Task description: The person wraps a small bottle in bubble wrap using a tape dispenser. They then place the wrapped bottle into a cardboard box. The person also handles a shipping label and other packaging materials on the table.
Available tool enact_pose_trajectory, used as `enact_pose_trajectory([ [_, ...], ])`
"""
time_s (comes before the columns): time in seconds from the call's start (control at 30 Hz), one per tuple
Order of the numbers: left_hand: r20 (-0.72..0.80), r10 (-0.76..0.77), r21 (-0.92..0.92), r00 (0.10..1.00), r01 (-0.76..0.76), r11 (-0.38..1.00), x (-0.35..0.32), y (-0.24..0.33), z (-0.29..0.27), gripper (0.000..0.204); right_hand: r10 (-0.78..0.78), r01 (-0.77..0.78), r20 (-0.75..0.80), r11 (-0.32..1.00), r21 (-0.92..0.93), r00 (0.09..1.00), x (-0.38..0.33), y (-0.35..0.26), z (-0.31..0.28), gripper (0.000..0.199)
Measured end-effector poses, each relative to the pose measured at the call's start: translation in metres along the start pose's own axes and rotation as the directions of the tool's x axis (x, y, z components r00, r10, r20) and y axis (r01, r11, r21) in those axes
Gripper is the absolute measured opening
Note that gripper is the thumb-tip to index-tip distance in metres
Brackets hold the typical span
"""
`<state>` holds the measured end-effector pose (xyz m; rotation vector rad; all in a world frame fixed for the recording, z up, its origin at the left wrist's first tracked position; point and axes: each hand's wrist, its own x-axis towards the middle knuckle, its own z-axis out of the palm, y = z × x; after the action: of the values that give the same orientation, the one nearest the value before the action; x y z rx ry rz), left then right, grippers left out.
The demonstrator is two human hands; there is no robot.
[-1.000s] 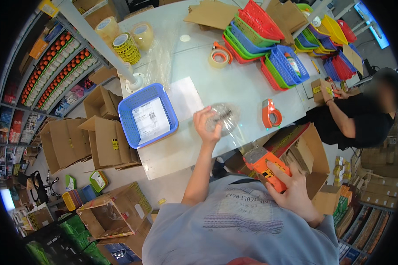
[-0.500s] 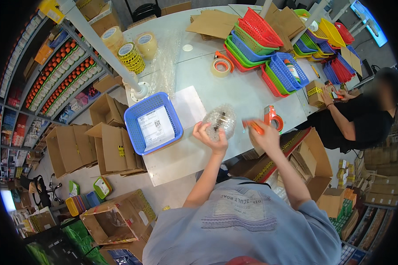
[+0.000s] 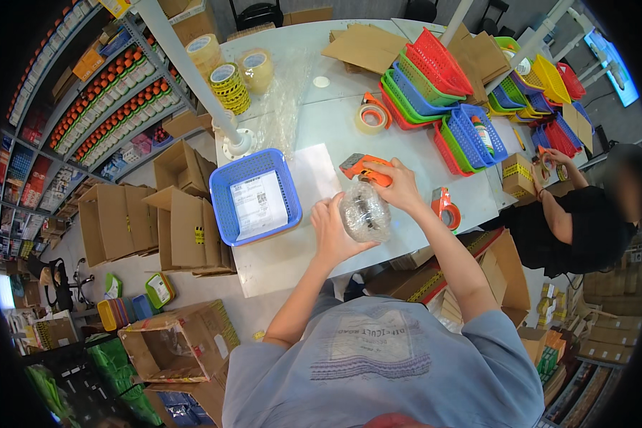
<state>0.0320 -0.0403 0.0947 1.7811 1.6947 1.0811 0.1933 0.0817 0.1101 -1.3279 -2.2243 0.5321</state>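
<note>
Bubble-wrapped bundle (image 3: 366, 212): roundish, clear, shiny, dk patch showing thru; contents can't be ID'd. It's over nr part of desk (image 3: 278, 267), held in L hand (image 3: 332, 232), which curls round its 9 o'clock side. R hand (image 3: 399, 187) grips orange tape dispenser (image 3: 354, 166), approx 12 o'clock of bundle. Blue basket (image 3: 223, 221), 9 o'clock: white printed sheet (image 3: 257, 207) inside. Second blue basket (image 3: 466, 127), 2 o'clock, nested w/ green & red ones (image 3: 447, 152): holds sm. bottle (image 3: 483, 134).

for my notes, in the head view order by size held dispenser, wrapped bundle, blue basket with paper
1. Blue basket
2. Wrapped bundle
3. Held dispenser, by its visible part; the right hand covers some
</note>
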Motion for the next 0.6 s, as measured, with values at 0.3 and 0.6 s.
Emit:
enact_pose_trajectory([
  [0.3, -0.394, 0.218, -0.222, 0.893, -0.323, 0.920, 0.000, -0.023, 0.059, 0.100, -0.035, 0.106, 0.346, 0.977, -0.187, 0.938, 0.058, -0.051, -0.055, 0.034],
  [0.6, -0.637, 0.122, -0.205, 0.761, -0.320, 0.925, -0.002, 0.001, 0.087, 0.102, 0.304, 0.106, 0.804, 0.906, -0.409, 0.511, 0.107, -0.091, -0.061, 0.042],
])
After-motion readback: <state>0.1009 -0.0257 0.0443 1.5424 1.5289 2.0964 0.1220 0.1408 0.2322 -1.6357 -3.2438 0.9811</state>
